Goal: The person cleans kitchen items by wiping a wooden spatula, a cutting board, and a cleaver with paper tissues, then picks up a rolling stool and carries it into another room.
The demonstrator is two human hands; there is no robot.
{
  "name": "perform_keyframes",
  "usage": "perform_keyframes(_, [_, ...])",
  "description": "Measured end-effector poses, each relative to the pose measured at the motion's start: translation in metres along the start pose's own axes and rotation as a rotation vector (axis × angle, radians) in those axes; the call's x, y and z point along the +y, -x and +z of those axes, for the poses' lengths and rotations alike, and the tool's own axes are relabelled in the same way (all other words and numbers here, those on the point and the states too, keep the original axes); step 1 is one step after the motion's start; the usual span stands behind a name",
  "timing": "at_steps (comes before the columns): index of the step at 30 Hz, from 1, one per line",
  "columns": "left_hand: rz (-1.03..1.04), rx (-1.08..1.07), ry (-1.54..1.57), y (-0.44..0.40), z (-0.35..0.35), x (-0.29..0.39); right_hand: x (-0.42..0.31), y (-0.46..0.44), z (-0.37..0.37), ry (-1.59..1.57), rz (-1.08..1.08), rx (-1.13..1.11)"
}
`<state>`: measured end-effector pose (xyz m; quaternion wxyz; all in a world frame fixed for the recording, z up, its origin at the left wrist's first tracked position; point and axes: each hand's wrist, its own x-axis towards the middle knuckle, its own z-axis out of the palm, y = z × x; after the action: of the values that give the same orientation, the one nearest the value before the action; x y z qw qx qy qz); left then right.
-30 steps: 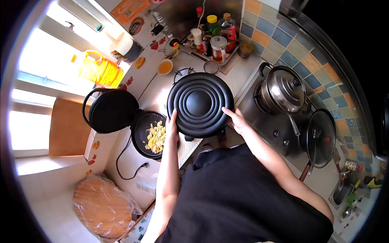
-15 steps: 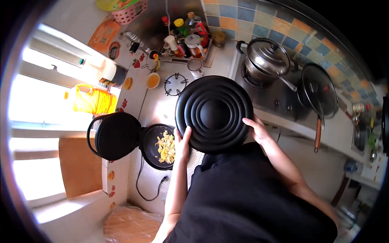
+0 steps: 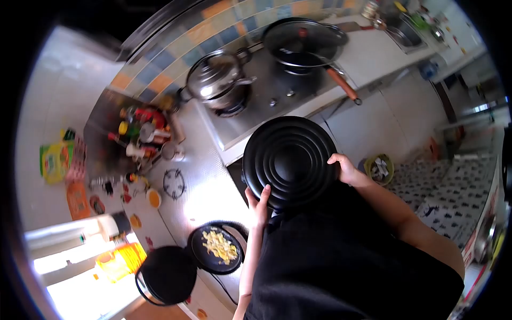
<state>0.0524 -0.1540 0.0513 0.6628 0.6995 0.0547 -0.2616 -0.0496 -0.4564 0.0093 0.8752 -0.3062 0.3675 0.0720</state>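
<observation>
A round black ringed object [image 3: 290,160] is held up in front of my body, its ringed face towards the camera. My left hand [image 3: 258,205] grips its lower left edge, thumb on top. On its right edge is my right hand [image 3: 344,169], the thumb over the rim; the fingers beneath are hidden. Below and left of it, an open black electric pan [image 3: 205,261] holds pale yellow chopped food [image 3: 220,245]. Its lid [image 3: 169,274] lies folded back to the left.
A steel pot [image 3: 213,80] and a glass-lidded wok [image 3: 304,45] with a wooden handle stand on the stove [image 3: 261,98]. Bottles, a yellow bowl [image 3: 153,198] and a wire trivet [image 3: 174,184] are at left. A bin [image 3: 380,168] stands on the floor.
The view has swung to the right, so the stove now lies ahead and the electric pan lower down. Both hands still hold the black round object, now farther from the electric pan.
</observation>
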Motion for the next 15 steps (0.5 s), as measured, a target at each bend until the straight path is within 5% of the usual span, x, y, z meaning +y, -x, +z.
perform_keyframes(7, [-0.237,-0.386,-0.028,-0.066,0.105,-0.026,-0.034,0.049,-0.077,-0.159,-0.055,0.272])
perform_keyframes(13, [-0.41,-0.574,-0.203,-0.08,0.273,0.009,-0.07,0.077,-0.187,-0.462,-0.217,0.402])
perform_keyframes(15, [-0.32,-0.673,-0.179,-0.091,0.331,0.001,-0.096,0.089,-0.225,-0.511,-0.25,0.488])
